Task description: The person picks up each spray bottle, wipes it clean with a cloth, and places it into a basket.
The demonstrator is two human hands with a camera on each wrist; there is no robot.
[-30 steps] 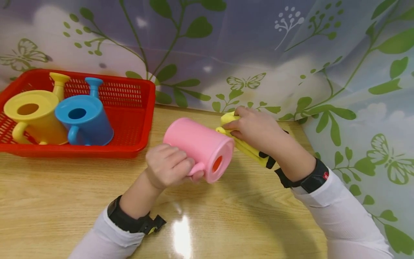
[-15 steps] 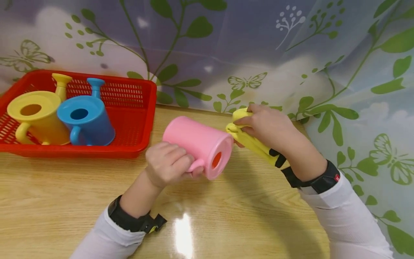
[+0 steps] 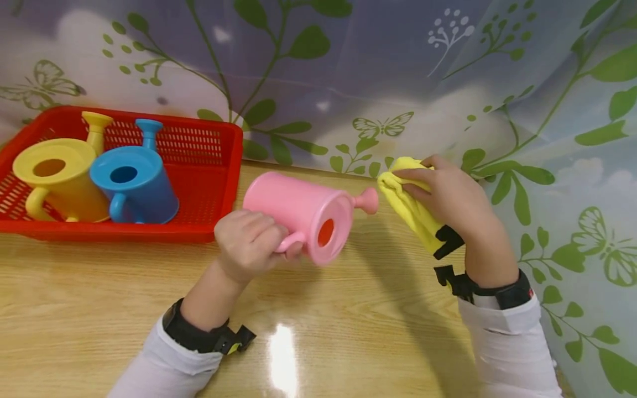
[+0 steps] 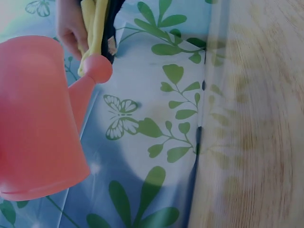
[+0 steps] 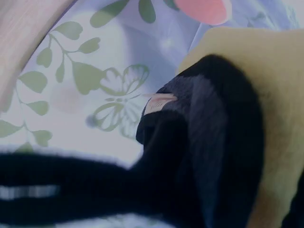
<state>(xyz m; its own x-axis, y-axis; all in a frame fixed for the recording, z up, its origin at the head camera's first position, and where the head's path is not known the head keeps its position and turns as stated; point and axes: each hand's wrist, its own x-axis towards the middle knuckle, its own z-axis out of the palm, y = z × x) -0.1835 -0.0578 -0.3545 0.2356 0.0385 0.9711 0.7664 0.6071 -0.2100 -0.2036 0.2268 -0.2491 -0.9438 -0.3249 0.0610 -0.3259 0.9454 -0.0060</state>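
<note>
My left hand [image 3: 251,243] grips the handle of a pink toy watering can [image 3: 293,204], tilted on its side above the table. Its opening faces toward me and to the right, and its spout [image 3: 367,200] points right. To the right of the spout, my right hand [image 3: 448,196] pinches a folded yellow cloth [image 3: 410,207] with a black edge. A small gap separates cloth and spout in the head view. The left wrist view shows the pink watering can [image 4: 38,118] with the cloth [image 4: 97,26] behind its spout. In the right wrist view, the cloth's black edge [image 5: 218,128] fills much of the picture.
A red basket [image 3: 226,182] stands at the back left of the wooden table [image 3: 338,331]. Inside it are a yellow watering can [image 3: 69,182] and a blue watering can [image 3: 141,188]. A leaf-patterned sheet [image 3: 318,83] hangs behind the table and along its right side.
My right hand has drawn the cloth away to the right, off the watering can's spout, which now shows. My left hand and the pink can have shifted slightly left and up.
</note>
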